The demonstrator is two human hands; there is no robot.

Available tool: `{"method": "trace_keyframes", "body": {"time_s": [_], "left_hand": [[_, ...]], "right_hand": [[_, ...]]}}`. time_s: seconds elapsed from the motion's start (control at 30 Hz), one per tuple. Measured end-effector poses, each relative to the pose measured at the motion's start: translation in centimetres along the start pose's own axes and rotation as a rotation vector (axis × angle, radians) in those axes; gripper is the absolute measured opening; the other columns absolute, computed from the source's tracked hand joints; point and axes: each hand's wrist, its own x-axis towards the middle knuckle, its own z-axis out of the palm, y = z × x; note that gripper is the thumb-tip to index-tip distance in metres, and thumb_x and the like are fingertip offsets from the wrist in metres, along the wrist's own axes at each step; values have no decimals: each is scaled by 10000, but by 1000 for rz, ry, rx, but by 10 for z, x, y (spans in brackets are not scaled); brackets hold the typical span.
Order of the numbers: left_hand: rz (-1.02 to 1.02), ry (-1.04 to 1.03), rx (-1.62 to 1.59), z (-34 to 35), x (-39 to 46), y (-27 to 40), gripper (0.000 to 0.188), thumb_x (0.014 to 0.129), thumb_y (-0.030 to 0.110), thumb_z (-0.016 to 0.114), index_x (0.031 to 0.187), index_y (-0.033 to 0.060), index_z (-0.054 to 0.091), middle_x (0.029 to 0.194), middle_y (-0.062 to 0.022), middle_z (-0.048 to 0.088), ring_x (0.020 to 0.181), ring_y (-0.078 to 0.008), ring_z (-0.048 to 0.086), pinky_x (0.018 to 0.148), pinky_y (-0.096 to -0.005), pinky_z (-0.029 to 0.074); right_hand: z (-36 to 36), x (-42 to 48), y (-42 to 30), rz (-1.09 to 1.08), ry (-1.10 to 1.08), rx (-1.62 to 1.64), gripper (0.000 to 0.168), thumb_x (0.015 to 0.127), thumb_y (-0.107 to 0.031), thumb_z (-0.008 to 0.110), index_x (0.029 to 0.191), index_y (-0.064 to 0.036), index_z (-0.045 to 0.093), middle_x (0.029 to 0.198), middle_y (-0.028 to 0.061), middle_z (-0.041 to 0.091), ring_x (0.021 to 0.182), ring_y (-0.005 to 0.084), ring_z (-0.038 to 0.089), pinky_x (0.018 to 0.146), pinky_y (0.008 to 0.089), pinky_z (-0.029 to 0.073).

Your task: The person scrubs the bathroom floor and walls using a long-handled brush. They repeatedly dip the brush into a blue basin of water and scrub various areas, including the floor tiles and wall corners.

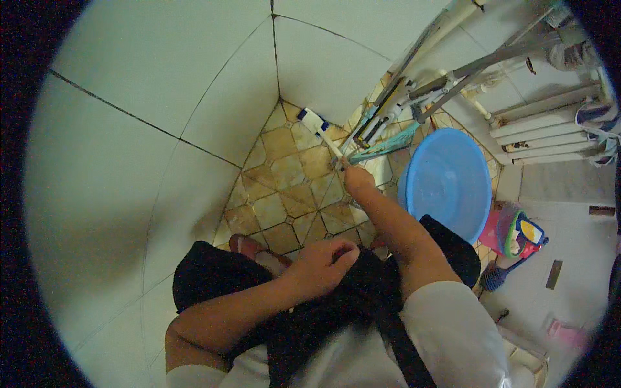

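Observation:
My right hand (358,180) reaches forward, gripping the white handle of a scrub brush (315,121). The brush head is white with dark blue parts, and it is at the tiled floor (286,194) by the wall corner. Across my lap lies my left hand (327,266), its fingers loosely curled with a gap beside the thumb and nothing seen in it. Beneath it is black clothing. Brown and cream floor tiles with dark joints spread out between my knees and the corner.
A light blue plastic basin (449,184) stands right of my right forearm. Several mop or broom poles (402,68) lean behind it, with turquoise strands (388,144) near the floor. Farther right are a pink container (495,228), a dark blue brush (495,276) and a radiator (543,128). Pale tiled walls (204,111) enclose the corner.

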Motion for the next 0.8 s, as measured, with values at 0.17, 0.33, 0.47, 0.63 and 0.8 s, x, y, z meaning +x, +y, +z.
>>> {"method": "trace_keyframes", "body": {"time_s": [0.17, 0.33, 0.47, 0.63, 0.8], "left_hand": [[24, -24, -22, -9, -11, -2, 244, 783, 233, 444, 861, 18, 528, 766, -155, 555, 707, -275, 540, 637, -335, 417], [104, -15, 47, 3, -6, -5, 245, 780, 243, 441, 834, 21, 528, 740, -150, 554, 685, -285, 538, 613, -349, 417], [53, -67, 75, 3, -13, -2, 257, 779, 257, 444, 844, 23, 526, 751, -149, 554, 699, -284, 537, 631, -349, 418], [7, -123, 110, 11, -15, -7, 264, 786, 266, 451, 886, 33, 524, 813, -141, 557, 777, -268, 545, 694, -335, 428], [-13, -125, 145, 14, -17, -4, 264, 785, 266, 450, 892, 37, 526, 842, -142, 553, 814, -279, 534, 719, -342, 419]], "right_hand": [[18, -52, 46, 128, -81, 25, 593, 729, -73, 437, 1267, -189, 217, 866, 136, 562, 756, 283, 563, 631, 389, 451], [20, -32, 22, 90, -18, 237, 641, 701, -57, 463, 1269, -170, 188, 824, 167, 559, 713, 309, 563, 603, 410, 447], [86, -110, 12, -156, 29, 106, 632, 704, -50, 452, 1264, -140, 174, 851, 174, 550, 698, 303, 560, 582, 404, 446], [40, -96, 3, -195, 56, 87, 586, 725, -30, 415, 1258, -124, 191, 879, 177, 534, 683, 304, 556, 540, 409, 437], [60, -75, -24, -187, 140, 323, 554, 721, -44, 415, 1241, -109, 233, 763, 152, 555, 660, 306, 552, 516, 399, 427]]}}
